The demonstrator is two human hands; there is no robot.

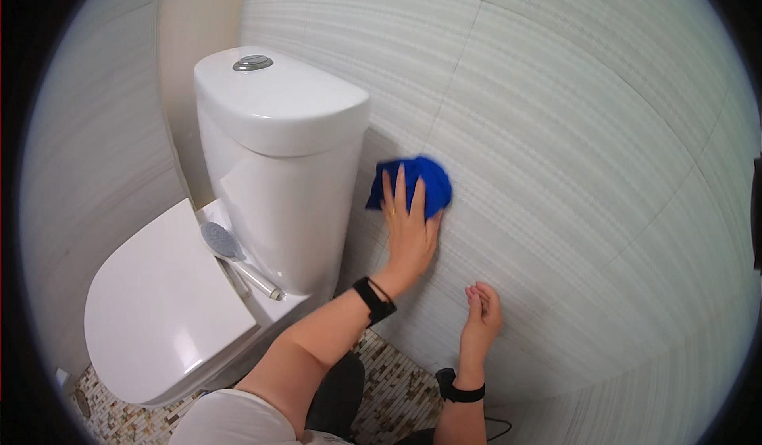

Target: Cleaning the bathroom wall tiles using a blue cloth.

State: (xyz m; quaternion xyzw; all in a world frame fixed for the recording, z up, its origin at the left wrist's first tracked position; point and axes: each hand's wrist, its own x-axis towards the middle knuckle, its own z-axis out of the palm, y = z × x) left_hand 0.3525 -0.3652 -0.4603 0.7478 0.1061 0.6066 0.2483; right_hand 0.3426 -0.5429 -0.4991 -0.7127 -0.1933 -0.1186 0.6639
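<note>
A blue cloth [435, 181] lies against the grey tiled wall [540, 143], just right of the toilet tank. Pressing it to the wall with fingers spread over it is my left hand [409, 235]; part of the cloth is hidden beneath the hand. Lower and to the right, my right hand [482, 314] is raised near the wall with its fingers curled in toward the thumb. Nothing shows in that hand. Each wrist wears a black band.
The white toilet tank [282, 175] stands to the left, with a round flush button [252, 63] on top. A grey-faced shower head [222, 241] rests behind the lowered toilet lid [159, 302]. Mosaic tile floor [401, 393] shows below my arms.
</note>
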